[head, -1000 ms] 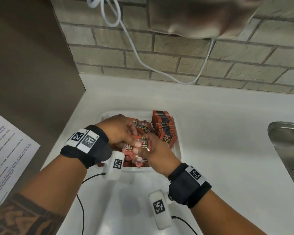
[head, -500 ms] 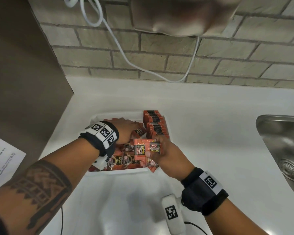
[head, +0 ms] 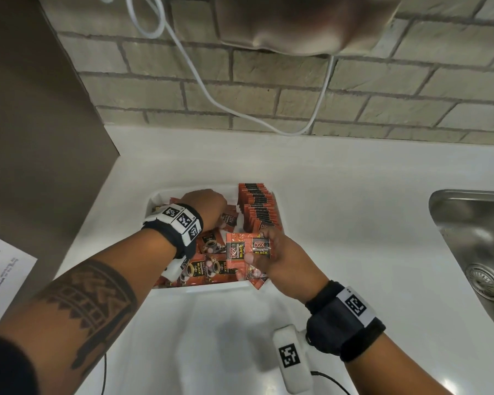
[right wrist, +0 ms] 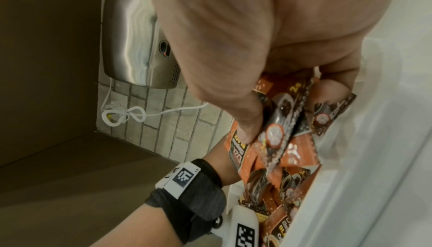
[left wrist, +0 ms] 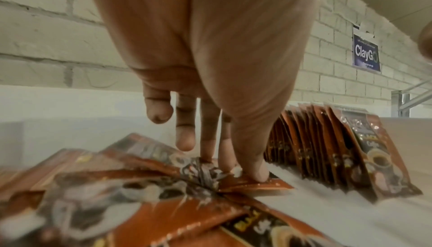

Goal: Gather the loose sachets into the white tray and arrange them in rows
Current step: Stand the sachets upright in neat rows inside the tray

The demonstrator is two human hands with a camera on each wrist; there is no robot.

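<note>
Left hand (head: 205,207) reaches into the far part of the white tray (head: 278,206), thumb and fingertips (left wrist: 259,173) pinching one loose sachet (left wrist: 247,184) lying flat. Right hand (head: 280,256) – at the tray's near right – grips a small bunch of sachets (head: 248,250) between thumb and curled fingers. Upright row of sachets (head: 257,205) stands along the tray's right side; loose ones (head: 208,269) lie jumbled in the near part. Tray sits on the white counter (head: 340,201).
</note>
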